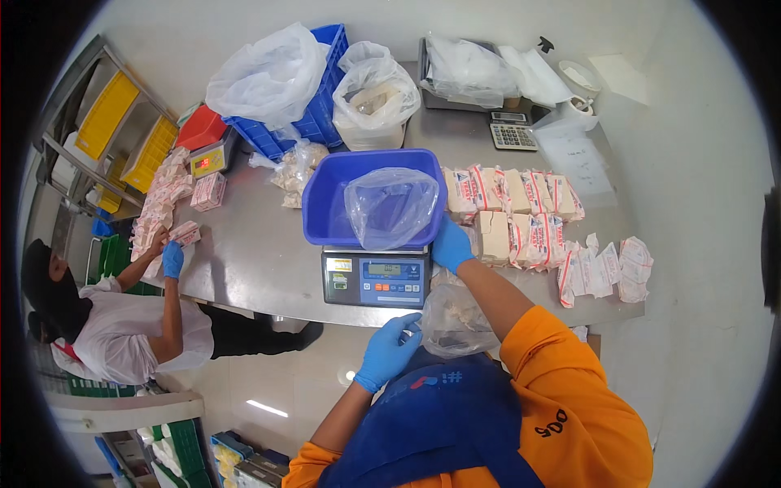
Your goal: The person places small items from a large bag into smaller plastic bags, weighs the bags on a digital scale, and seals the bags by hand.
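My left hand [389,351], in a blue glove, is at the table's front edge. Its curled fingers pinch the side of a clear plastic bag [460,324] with pale crumbs inside. My right hand [453,246], also gloved, reaches between a blue tub [324,195] and wrapped pale blocks; its fingertips are hidden, so its grip is unclear. The tub rests on a digital scale [376,278] and has another clear bag [392,205] spread inside it. Closest to my right hand is a pale block [493,236] with its wrapper opened. Torn wrappers [587,270] lie farther right.
A co-worker [134,325] handles small wrapped blocks at the table's left end, near a second scale [210,159]. Along the back stand a bag-lined blue crate [313,122], a bag-lined white container [373,130] and a calculator [513,134]. A bag of pale pieces [296,172] sits left of the tub.
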A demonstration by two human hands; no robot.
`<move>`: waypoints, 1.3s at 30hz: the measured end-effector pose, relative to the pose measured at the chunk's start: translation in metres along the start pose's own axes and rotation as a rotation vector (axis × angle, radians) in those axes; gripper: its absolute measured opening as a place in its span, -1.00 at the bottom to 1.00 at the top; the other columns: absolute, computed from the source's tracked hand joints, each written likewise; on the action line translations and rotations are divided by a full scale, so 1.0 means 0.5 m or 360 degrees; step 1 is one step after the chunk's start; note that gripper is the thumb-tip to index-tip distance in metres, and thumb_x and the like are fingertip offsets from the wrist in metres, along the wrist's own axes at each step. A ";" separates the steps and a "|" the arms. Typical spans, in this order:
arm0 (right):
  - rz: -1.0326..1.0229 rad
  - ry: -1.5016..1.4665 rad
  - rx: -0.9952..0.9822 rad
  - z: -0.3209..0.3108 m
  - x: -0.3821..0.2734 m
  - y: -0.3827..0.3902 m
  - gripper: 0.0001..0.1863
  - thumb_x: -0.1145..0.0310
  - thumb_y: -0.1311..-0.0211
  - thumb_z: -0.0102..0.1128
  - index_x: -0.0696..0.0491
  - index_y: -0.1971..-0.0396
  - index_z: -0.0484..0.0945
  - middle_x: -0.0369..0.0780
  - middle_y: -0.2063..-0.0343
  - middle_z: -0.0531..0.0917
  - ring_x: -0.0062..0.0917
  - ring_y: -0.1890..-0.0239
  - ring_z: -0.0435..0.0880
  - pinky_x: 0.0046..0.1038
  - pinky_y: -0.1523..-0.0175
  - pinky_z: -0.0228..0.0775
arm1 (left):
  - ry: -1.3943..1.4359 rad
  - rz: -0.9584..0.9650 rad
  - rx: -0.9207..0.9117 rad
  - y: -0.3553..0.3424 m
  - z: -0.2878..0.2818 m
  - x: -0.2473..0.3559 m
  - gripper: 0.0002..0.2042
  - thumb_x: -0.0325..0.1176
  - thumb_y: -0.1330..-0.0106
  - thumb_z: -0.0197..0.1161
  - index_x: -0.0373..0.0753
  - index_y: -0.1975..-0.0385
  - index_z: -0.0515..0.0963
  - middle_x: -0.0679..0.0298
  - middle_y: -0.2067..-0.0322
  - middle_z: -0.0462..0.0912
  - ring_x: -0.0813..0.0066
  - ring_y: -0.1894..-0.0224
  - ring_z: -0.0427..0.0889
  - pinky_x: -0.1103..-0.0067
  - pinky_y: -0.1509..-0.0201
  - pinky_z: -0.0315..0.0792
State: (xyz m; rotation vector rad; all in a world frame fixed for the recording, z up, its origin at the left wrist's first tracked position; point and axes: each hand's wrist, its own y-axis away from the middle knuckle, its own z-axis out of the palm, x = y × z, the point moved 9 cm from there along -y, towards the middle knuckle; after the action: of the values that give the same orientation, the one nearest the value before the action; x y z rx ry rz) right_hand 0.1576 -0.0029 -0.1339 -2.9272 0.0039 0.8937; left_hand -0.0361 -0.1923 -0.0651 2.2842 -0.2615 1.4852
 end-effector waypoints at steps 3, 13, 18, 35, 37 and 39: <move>-0.0088 0.0008 0.0069 0.017 0.034 -0.009 -0.66 0.45 -0.16 0.08 0.19 0.05 0.51 0.10 0.11 0.59 0.01 0.08 0.64 -0.08 0.01 0.50 | 0.0047 -0.0042 -0.0054 0.004 0.001 0.003 -0.61 -0.34 -0.31 0.27 -0.20 -0.15 0.52 0.29 0.25 0.63 0.56 0.37 0.57 0.56 0.17 0.53; 0.0215 -0.0844 0.0114 -0.119 0.037 0.041 -0.66 0.42 -0.02 0.28 0.18 0.14 0.64 -0.10 0.32 0.69 -0.36 0.27 0.70 -0.38 0.11 0.55 | 0.0317 -0.0088 -0.0031 -0.003 -0.051 0.013 -0.63 -0.40 -0.35 0.24 -0.22 -0.16 0.53 0.38 0.25 0.61 0.70 0.35 0.52 0.67 0.17 0.49; 0.0384 -0.1501 0.0212 -0.233 0.054 0.066 -0.56 0.50 0.08 0.37 0.15 0.07 0.64 -0.32 0.36 0.66 -0.66 0.31 0.63 -0.57 0.14 0.51 | 0.0385 -0.0075 0.0011 -0.016 -0.092 0.022 -0.64 -0.42 -0.36 0.23 -0.28 -0.15 0.51 0.40 0.21 0.61 0.71 0.29 0.50 0.69 0.12 0.46; -0.0336 -0.0746 0.0218 -0.367 -0.332 0.017 -0.71 0.33 -0.13 0.32 0.15 0.17 0.64 -0.11 0.28 0.69 -0.34 0.34 0.70 -0.39 0.14 0.54 | 0.0363 -0.0022 -0.0102 -0.001 -0.075 -0.008 -0.61 -0.32 -0.36 0.26 -0.22 -0.17 0.52 0.34 0.21 0.62 0.68 0.30 0.55 0.65 0.10 0.50; -0.0146 -0.0825 0.0331 -0.366 -0.242 0.033 -0.73 0.34 -0.11 0.31 0.14 0.21 0.65 -0.15 0.42 0.70 -0.38 0.37 0.70 -0.38 0.17 0.54 | 0.0401 -0.0076 -0.0108 0.009 -0.075 -0.027 -0.61 -0.34 -0.37 0.25 -0.23 -0.17 0.51 0.34 0.20 0.62 0.68 0.26 0.55 0.66 0.07 0.50; 0.0077 -0.0707 0.0056 -0.269 -0.148 0.047 -0.79 0.32 -0.15 0.26 0.13 0.30 0.65 -0.07 0.43 0.69 -0.28 0.36 0.70 -0.33 0.18 0.54 | 0.0398 -0.0131 -0.0136 0.014 -0.076 -0.046 -0.63 -0.37 -0.39 0.24 -0.26 -0.18 0.51 0.35 0.17 0.63 0.68 0.21 0.55 0.67 0.02 0.48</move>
State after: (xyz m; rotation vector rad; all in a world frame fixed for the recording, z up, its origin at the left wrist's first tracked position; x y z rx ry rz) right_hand 0.1708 -0.0382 0.0168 -2.6404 0.0623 1.5111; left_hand -0.0799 -0.1836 -0.0707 1.9936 -0.1530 1.6624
